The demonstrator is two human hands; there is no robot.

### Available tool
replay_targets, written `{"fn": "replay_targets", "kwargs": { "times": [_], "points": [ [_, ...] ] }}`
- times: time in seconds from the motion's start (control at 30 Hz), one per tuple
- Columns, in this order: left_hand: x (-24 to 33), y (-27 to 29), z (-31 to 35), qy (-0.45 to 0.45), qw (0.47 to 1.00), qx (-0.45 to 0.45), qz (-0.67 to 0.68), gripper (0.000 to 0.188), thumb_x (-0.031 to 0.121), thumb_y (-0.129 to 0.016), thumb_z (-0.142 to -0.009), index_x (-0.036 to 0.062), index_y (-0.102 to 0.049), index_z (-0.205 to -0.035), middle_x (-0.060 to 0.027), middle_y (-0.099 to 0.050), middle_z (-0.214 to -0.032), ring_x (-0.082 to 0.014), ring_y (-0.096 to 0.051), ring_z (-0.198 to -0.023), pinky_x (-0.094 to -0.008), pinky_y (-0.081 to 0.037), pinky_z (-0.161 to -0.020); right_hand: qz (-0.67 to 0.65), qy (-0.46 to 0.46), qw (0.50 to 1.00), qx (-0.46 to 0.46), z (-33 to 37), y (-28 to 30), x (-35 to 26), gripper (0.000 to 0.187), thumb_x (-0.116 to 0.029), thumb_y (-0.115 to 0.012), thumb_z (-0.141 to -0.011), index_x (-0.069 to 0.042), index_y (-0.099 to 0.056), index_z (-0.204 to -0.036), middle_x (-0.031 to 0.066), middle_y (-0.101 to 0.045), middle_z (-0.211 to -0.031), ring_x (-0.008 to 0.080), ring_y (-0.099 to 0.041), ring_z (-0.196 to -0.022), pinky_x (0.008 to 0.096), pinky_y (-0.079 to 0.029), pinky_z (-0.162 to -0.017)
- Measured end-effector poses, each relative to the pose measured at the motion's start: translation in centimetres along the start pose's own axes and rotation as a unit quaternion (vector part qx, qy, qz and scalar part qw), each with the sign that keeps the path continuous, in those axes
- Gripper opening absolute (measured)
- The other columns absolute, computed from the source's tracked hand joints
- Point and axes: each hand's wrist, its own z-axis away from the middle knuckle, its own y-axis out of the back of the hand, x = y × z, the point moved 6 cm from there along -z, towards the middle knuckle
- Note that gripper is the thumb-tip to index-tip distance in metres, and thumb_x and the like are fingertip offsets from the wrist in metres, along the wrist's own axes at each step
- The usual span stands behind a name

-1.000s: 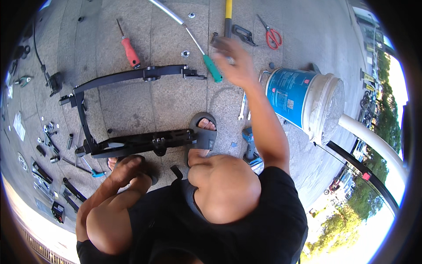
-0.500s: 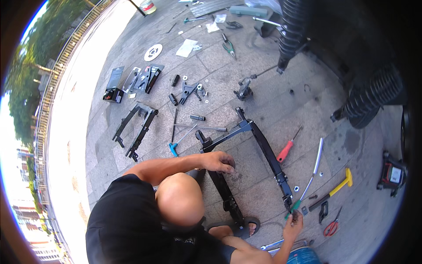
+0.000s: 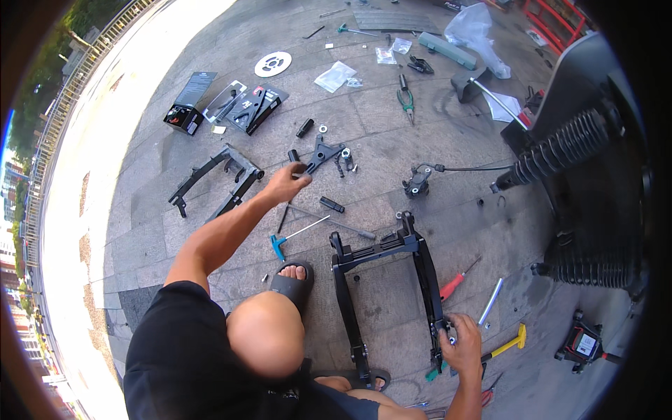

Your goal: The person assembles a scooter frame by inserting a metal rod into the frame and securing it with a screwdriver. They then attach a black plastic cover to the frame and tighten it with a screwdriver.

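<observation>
A black swingarm [image 3: 383, 252], shaped like a fork with two long legs, lies on the paving in front of me. My right hand [image 3: 463, 344] is curled at its right leg, fingertips and thumb against the lower part. Under that hand a green handle [image 3: 435, 372] shows beside the leg's end. My left hand [image 3: 287, 183] is stretched out at the far left, fingers apart, by the lower end of a black triangular bracket [image 3: 322, 154]. A black socket [image 3: 293, 155] lies just beyond its fingers. Whether the fingertips touch the bracket is hard to tell.
Left lies a smaller black frame [image 3: 245, 170]; opened boxes [image 3: 183, 119] stand beyond it. Nearby are a blue T-handle wrench [image 3: 278, 245], a red screwdriver [image 3: 453, 285], a yellow hammer [image 3: 519, 337] and a brake caliper [image 3: 417, 183]. A vehicle with coil springs [image 3: 560, 143] stands right.
My left hand has gone from above the swingarm's left leg out to the bracket. The right hand has shifted up the right leg, off the green handle. The view has turned too.
</observation>
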Motion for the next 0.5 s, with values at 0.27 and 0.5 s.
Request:
{"fn": "replay_targets", "kwargs": {
  "times": [0.27,0.5],
  "points": [
    [-4.7,5.6,-23.0,-0.061,0.966,0.165,-0.191,0.044,0.026,-0.062,-0.085,0.0017,-0.057,-0.121,-0.0238,-0.056,-0.124,-0.0394,-0.055,-0.113,-0.0423,-0.045,-0.098,0.000,-0.039,0.992,-0.116,-12.0,-2.8,-4.8,0.034,-0.008,-0.071,-0.071,0.001,-0.063,-0.102,0.0188,-0.064,-0.094,0.0370,-0.062,-0.087,0.0418,-0.050,-0.077],
    [-8.0,8.5,-41.8,-0.085,0.929,0.249,-0.260,0.045,0.026,-0.053,-0.089,0.0067,-0.051,-0.130,-0.0215,-0.046,-0.139,-0.0402,-0.043,-0.128,-0.0489,-0.036,-0.106,-0.057,-0.060,0.992,-0.094,-31.4,-2.8,-8.5,0.031,-0.005,-0.070,-0.072,0.002,-0.063,-0.102,0.0181,-0.065,-0.095,0.0317,-0.064,-0.086,0.0364,-0.051,-0.077]
  ]
}}
